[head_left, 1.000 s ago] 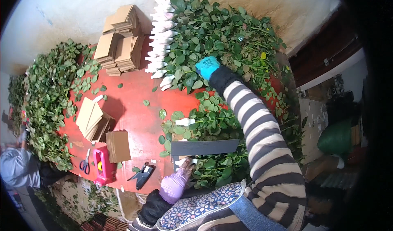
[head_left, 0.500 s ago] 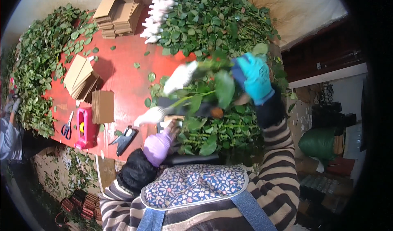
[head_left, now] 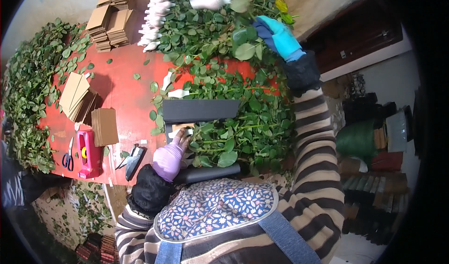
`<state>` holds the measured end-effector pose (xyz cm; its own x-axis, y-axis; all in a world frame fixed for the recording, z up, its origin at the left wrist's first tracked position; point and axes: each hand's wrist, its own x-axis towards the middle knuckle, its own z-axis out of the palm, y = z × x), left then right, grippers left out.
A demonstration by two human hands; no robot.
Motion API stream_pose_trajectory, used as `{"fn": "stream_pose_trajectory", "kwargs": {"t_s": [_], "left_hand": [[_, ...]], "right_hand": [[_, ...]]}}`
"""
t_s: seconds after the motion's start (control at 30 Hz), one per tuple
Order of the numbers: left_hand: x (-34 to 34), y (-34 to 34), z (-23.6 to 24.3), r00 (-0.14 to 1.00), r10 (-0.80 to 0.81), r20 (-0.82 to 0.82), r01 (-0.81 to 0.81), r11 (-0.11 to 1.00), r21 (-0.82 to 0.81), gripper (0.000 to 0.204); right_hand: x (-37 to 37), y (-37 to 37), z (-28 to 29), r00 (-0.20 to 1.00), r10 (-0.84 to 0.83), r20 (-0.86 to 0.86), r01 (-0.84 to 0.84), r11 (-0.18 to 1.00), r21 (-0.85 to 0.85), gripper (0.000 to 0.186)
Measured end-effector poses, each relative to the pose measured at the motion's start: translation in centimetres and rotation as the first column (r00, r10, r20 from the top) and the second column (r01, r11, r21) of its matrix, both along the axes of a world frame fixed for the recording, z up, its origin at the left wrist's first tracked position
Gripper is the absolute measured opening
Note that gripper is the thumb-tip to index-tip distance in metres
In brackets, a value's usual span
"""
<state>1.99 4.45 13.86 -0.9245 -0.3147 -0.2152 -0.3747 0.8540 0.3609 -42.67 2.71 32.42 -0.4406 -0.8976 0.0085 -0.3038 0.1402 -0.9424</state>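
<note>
Fingers (head_left: 180,140) of the left hand (head_left: 168,158), in a lilac glove, are laid flat and loosely spread on a small tan card (head_left: 181,129) and the stem ends at the near edge of a black tray (head_left: 201,110); nothing is seen to be pinched, only pressed down. Just right of those fingers, a bundle of leafy stems (head_left: 243,133) is spread across the tray, and it could slide or fan apart if the pressing is eased, since it is held at one end only. Left of the fingers, a pair of black snips (head_left: 133,154) is lying near the table edge with a red tape dispenser (head_left: 86,151) and blue scissors (head_left: 68,156) beyond; any of these could be knocked off by a sweeping sleeve. Farther out, the right hand (head_left: 280,37), in a blue glove, is closed around a leafy stem (head_left: 243,44) lifted above the pile, though how tightly cannot be told. Thorns or tangled leaves could drag neighbouring stems along and disturb the row of white-wrapped buds (head_left: 156,11) beyond. Stacks of folded cardboard (head_left: 112,16) at the far left are well apart from both hands and are judged to be at little risk.
</note>
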Motion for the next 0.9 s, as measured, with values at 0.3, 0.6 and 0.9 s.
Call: {"fn": "stream_pose_trajectory", "kwargs": {"t_s": [0.3,0.6,0.9], "left_hand": [[-0.6,0.2,0.9,0.997,0.040,-0.073,-0.036,0.998,0.054,0.098],[1.0,0.5,0.1,0.890,0.407,-0.205,-0.196,0.748,0.634,0.072],[0.2,-0.2,2.3,0.965,0.262,-0.003,-0.237,0.878,0.417,0.090]], "right_hand": [[-5.1,1.0,0.7,0.783,-0.130,-0.609,0.037,0.986,-0.163,0.039],[17.7,12.7,-3.5,0.145,0.591,-0.794,-0.331,0.785,0.524,0.044],[18.0,15.0,-10.3,0.091,0.606,-0.790,-0.150,0.792,0.591,0.024]]}}
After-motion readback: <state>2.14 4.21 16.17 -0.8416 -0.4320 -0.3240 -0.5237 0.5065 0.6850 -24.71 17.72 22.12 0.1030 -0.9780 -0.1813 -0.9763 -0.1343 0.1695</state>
